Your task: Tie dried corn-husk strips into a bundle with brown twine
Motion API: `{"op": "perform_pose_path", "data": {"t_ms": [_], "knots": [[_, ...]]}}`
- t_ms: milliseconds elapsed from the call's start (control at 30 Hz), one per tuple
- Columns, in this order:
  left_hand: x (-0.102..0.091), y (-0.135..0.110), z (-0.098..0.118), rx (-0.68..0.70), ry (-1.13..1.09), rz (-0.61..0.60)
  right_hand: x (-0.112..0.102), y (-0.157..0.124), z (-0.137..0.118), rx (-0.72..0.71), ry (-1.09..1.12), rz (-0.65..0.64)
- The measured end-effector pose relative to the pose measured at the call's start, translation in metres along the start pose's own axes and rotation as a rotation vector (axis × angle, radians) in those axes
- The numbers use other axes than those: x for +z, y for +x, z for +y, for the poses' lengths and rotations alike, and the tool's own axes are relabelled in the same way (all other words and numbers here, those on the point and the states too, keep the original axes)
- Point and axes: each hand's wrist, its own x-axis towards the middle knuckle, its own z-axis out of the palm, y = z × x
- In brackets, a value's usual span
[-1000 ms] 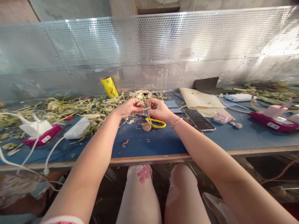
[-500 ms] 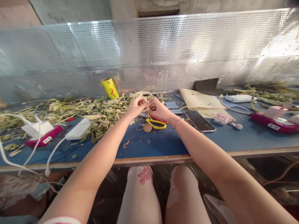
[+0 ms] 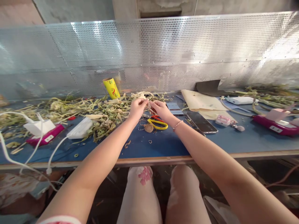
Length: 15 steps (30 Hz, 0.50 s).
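Note:
Over the middle of the table, my left hand [image 3: 138, 107] and my right hand [image 3: 159, 109] meet with fingertips almost touching. Both are closed in a pinch around something small and pale, too small and covered to name. Just below them lie scissors [image 3: 158, 123] with yellow and red handles. A round brown clump [image 3: 148, 128] with thin strands rests against the handle loop. Left of and behind my hands spreads a heap of dried plant stems and leaves [image 3: 105, 113].
A yellow tube [image 3: 111, 88] stands tilted near the perforated metal panel [image 3: 158, 62]. On the right are a phone [image 3: 202, 122], a pink earphone case [image 3: 223, 120], brown paper [image 3: 198, 101] and a magenta power strip [image 3: 275, 126]. A white charger [image 3: 80, 128] and cables lie left.
My fingers have shifted slightly, with the right hand's fingers drawn closer together and pointing more forward. The view has moved a little; the things on the table stay put.

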Motion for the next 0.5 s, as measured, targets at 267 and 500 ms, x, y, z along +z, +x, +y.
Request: {"op": "perform_pose_path", "data": {"t_ms": [267, 500], "knots": [[0.0087, -0.0036, 0.0039, -0.079, -0.325, -0.065, 0.0010, 0.0009, 0.0008, -0.054, 0.010, 0.077], [0.0111, -0.0084, 0.0094, -0.041, -0.207, 0.013, 0.0033, 0.0019, 0.0047, -0.107, -0.166, 0.216]]}}
